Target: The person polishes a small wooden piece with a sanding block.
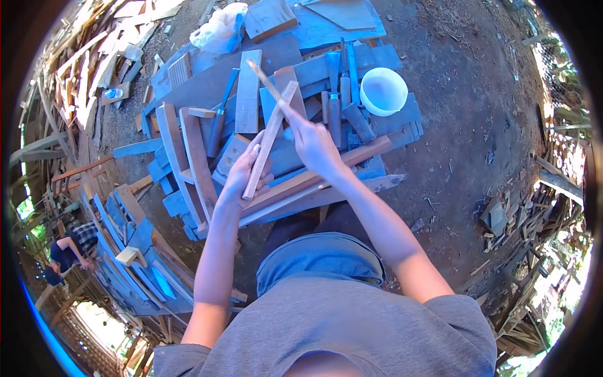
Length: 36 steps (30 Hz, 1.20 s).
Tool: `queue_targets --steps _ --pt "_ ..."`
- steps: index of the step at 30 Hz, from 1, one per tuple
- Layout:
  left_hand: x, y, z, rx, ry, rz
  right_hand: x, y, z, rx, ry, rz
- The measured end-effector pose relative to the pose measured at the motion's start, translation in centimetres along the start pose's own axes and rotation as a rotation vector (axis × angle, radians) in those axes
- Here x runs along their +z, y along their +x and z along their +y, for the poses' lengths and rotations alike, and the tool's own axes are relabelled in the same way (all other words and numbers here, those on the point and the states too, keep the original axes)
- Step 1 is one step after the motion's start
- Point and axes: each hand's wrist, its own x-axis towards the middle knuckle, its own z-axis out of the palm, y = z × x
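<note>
My left hand [244, 174] is closed around the lower part of a narrow wooden strip [271, 139], which slants up and away over the bench. In my right hand [314, 147], fingers wrapped, is a thin light-brown stick-like tool [267, 81]. It crosses the strip near its far end and points up to the left; its exact kind I cannot tell. Below both hands lie wooden boards and a long squared timber [352, 160]. A chisel with a wooden handle [215, 133] rests left of the strip, and several more chisels [335, 116] lie beyond my right hand.
A white bucket [384, 92] stands at the bench's right side. A pale plastic bag [220, 28] and boards [270, 19] lie at the far end. Wood scraps pile up left and right. Another person [70, 251] works at far left beside a second loaded bench [141, 251].
</note>
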Motion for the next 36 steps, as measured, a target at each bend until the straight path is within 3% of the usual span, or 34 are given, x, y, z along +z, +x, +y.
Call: queue_targets --steps 3,5,7,8,9,11,12,16,18,21,23,24,28,31,33,36 --pt "0.5 -0.1 0.0 0.011 0.041 0.013 -0.3 3.0 -0.5 0.163 -0.175 0.007" --pt "1.2 -0.2 0.4 0.009 0.074 0.065 0.3 0.2 -1.5 0.144 -0.177 0.044" --pt "1.4 -0.4 0.2 -0.018 0.066 0.158 1.1 -3.8 -2.0 -0.037 -0.067 0.033" --pt "0.3 -0.1 -0.3 0.025 0.049 0.033 1.3 -4.6 -2.0 -0.078 -0.054 0.023" --pt "0.5 0.0 -0.3 0.021 0.035 0.038 1.0 -4.0 -1.8 -0.074 -0.058 0.01" --pt "1.4 -0.4 0.0 -0.011 0.049 0.134 -0.2 -0.1 -0.9 0.127 -0.073 -0.068" --pt "0.1 0.0 -0.5 0.026 -0.035 -0.018 -0.3 2.5 0.4 0.141 -0.144 -0.009" --pt "-0.2 0.1 -0.4 0.013 -0.076 -0.062 0.6 7.3 5.9 0.122 -0.189 0.135" --pt "-0.5 0.1 -0.7 0.01 -0.198 -0.135 0.5 6.9 7.7 0.041 -0.038 0.151" --pt "-0.8 0.3 -1.0 -0.006 -0.256 -0.152 -0.8 1.3 1.0 0.041 -0.078 0.091" --pt "-0.6 0.3 -1.1 0.015 -0.211 -0.143 0.1 -2.2 -1.0 -0.076 -0.275 -0.089" --pt "-0.4 0.4 -1.0 0.035 -0.157 -0.14 0.2 -3.3 -2.0 -0.106 -0.253 -0.052" --pt "1.0 -0.2 -0.2 0.01 -0.034 0.018 -0.8 2.3 -0.2 0.14 -0.311 0.049" --pt "-0.5 0.3 -0.3 0.018 -0.087 -0.157 -0.5 2.2 -0.1 0.121 -0.248 0.057" --pt "-0.8 0.4 -0.2 0.011 -0.07 -0.157 0.5 -1.8 -1.4 -0.014 -0.219 0.039" --pt "0.1 0.0 -0.5 0.016 -0.015 -0.015 0.6 -2.2 -0.3 0.01 -0.203 0.031"
